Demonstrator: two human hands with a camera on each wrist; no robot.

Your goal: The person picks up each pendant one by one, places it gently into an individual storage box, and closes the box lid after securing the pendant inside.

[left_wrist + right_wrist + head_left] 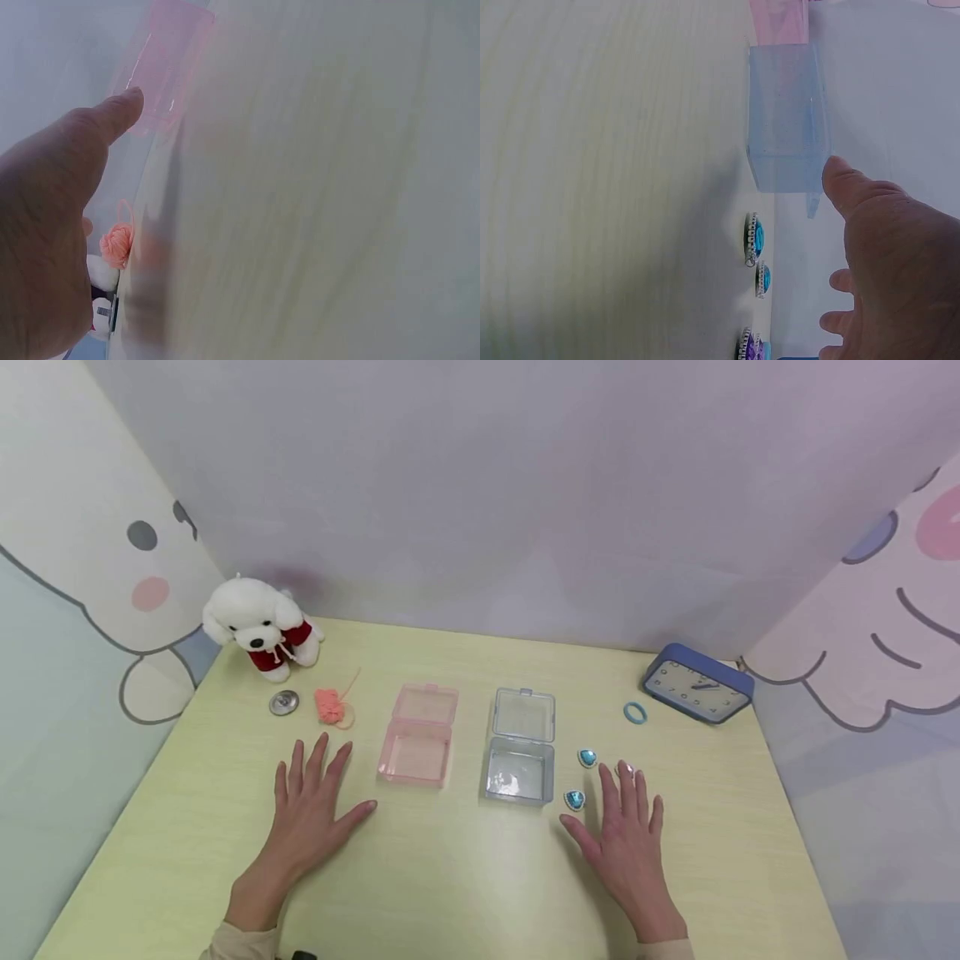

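My left hand [309, 814], fingers spread, is over the table left of a clear pink box [415, 753]. Beyond its fingertips lie a small skein of coral yarn [328, 706] and a round silver metal piece [283, 702]. A clear blue box [519, 772] stands right of the pink one; both lids are raised. My right hand [626, 843] spreads near two teal heart-shaped gems, one farther back [587, 758] and one nearer [574, 800]. Its fingers partly hide a third gem [625, 769], which looks purple in the right wrist view. Neither hand holds anything.
A white plush dog [251, 618] in a red top sits at the back left corner. At the back right stands a blue clock [697, 685], with a small blue ring [635, 712] before it. Walls [487, 502] enclose the table's back and sides.
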